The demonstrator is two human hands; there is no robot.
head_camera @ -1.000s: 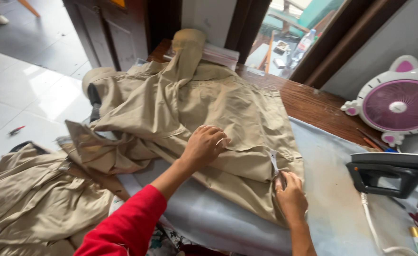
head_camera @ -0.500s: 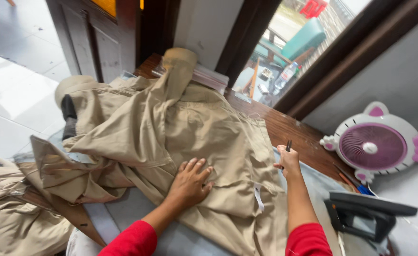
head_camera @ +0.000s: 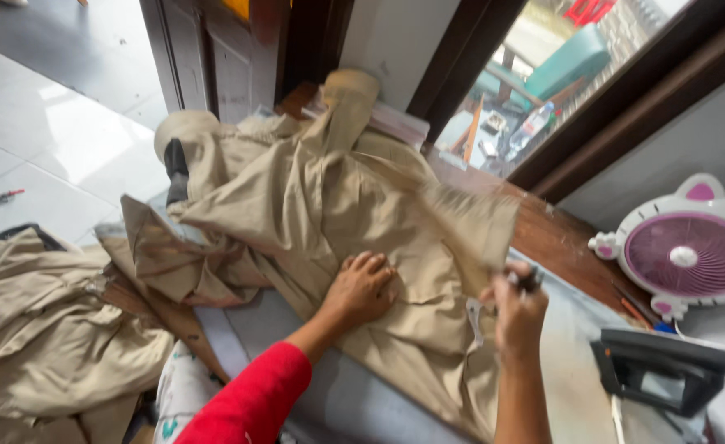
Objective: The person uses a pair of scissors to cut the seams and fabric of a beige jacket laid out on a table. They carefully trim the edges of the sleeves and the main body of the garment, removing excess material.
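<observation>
A crumpled beige garment (head_camera: 313, 205) lies spread over a grey padded ironing surface (head_camera: 379, 403). My left hand (head_camera: 362, 288), on a red-sleeved arm, presses flat on the cloth near its middle. My right hand (head_camera: 517, 308) is closed on a flap of the same garment (head_camera: 469, 222) and holds it lifted and blurred above the board, with a small dark object between the fingers. A white tag (head_camera: 473, 316) hangs from the fabric between my hands.
A black iron (head_camera: 667, 366) rests at the right end of the surface. A white and pink fan (head_camera: 687, 251) stands on the wooden table (head_camera: 556, 238) beyond it. More beige clothing (head_camera: 42, 329) is heaped at the left. A doorway and tiled floor lie behind.
My right hand has drawn back toward me and lifted a flap of the beige garment off the board. My left hand stays pressed on the cloth.
</observation>
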